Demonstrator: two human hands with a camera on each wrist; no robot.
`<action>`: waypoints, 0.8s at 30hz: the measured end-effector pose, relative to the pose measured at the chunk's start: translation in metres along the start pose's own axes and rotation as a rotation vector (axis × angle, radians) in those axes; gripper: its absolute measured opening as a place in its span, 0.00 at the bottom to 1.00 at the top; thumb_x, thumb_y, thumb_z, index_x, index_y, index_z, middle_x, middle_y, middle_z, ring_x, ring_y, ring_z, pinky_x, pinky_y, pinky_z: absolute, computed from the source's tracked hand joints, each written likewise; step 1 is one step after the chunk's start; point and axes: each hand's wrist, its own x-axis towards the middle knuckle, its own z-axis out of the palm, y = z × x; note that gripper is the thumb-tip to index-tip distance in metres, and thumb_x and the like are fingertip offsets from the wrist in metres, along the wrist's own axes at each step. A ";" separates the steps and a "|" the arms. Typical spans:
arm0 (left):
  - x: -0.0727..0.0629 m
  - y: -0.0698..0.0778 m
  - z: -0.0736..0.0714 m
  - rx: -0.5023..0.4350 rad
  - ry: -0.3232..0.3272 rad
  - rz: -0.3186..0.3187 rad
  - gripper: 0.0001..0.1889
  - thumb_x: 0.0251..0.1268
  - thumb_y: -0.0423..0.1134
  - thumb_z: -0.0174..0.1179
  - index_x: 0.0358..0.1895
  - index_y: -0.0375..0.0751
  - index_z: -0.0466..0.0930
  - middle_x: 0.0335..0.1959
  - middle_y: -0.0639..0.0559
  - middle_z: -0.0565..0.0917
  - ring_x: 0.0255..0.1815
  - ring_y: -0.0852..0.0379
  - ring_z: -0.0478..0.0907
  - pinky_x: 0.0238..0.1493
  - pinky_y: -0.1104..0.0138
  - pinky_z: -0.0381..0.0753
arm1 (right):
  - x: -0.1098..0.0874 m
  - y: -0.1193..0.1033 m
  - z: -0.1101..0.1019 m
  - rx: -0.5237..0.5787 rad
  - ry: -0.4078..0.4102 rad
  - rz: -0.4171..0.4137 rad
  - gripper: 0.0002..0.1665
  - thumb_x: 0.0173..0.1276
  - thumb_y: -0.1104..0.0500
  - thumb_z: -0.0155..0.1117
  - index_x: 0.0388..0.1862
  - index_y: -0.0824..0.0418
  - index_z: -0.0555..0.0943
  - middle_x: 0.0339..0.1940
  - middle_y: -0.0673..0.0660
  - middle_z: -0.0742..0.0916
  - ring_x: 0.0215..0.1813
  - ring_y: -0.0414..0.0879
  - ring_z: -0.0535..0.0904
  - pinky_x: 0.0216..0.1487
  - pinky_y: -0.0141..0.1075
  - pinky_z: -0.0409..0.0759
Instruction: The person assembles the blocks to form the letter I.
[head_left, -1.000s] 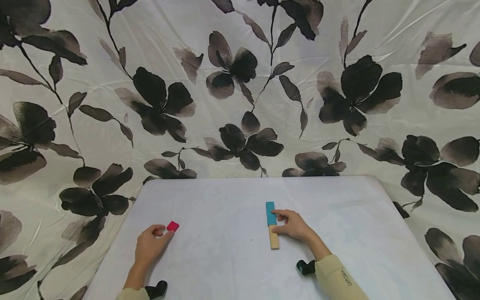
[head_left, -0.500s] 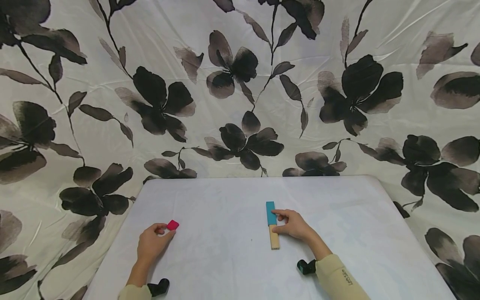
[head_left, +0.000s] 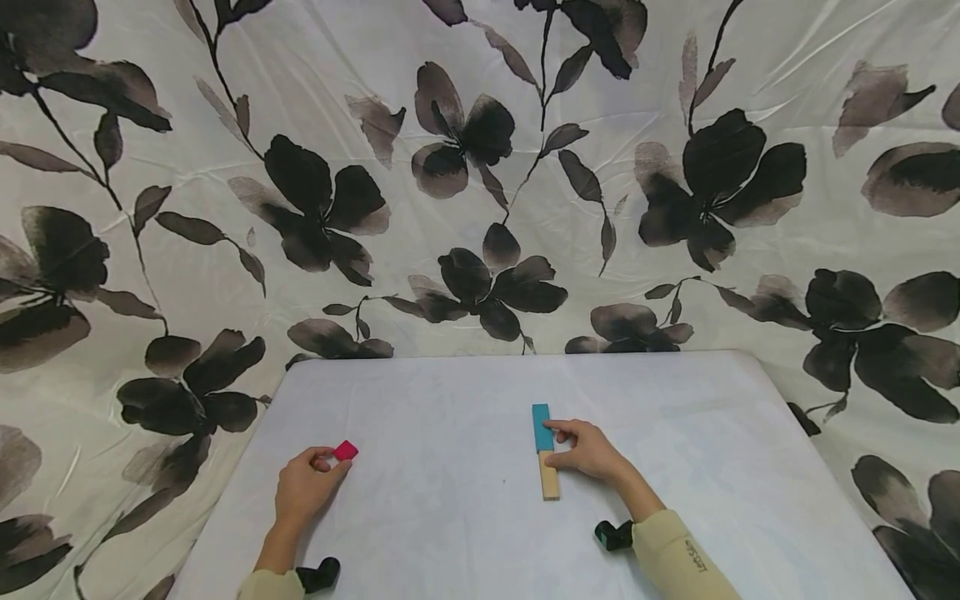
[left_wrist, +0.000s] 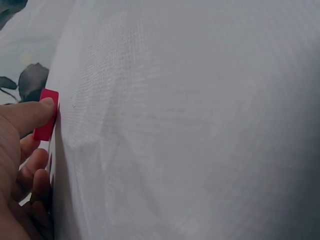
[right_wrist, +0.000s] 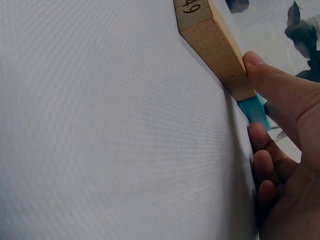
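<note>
The left hand (head_left: 300,492) pinches a red block (head_left: 346,451) well left of the blue block (head_left: 540,428), which the right hand (head_left: 588,450), grip relaxed, touches along with the wooden block (head_left: 550,484).

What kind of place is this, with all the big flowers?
Maybe a little indoor play or work spot, but I can't see the whole room. There's a white table, a flowery cloth behind it, and a red block, blue block and wooden block on or above it.
</note>
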 end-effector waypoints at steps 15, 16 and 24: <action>0.011 0.005 0.009 -0.053 -0.034 0.057 0.24 0.53 0.47 0.73 0.50 0.37 0.82 0.26 0.49 0.76 0.30 0.52 0.70 0.29 0.63 0.67 | -0.001 0.005 -0.001 -0.023 -0.026 -0.065 0.36 0.53 0.55 0.79 0.62 0.58 0.79 0.36 0.53 0.77 0.34 0.47 0.67 0.34 0.37 0.66; 0.012 0.007 0.010 -0.057 -0.040 0.058 0.24 0.54 0.47 0.73 0.50 0.37 0.82 0.27 0.49 0.76 0.30 0.52 0.70 0.29 0.63 0.67 | -0.001 0.005 -0.001 -0.021 -0.026 -0.070 0.36 0.53 0.55 0.79 0.62 0.59 0.79 0.36 0.53 0.77 0.34 0.47 0.67 0.33 0.37 0.66; 0.023 0.021 0.017 -0.085 -0.100 0.091 0.25 0.54 0.49 0.72 0.52 0.39 0.81 0.27 0.49 0.76 0.31 0.51 0.70 0.31 0.63 0.70 | -0.003 0.005 -0.002 -0.044 -0.016 -0.085 0.36 0.53 0.55 0.78 0.62 0.59 0.79 0.36 0.52 0.77 0.34 0.45 0.67 0.33 0.36 0.66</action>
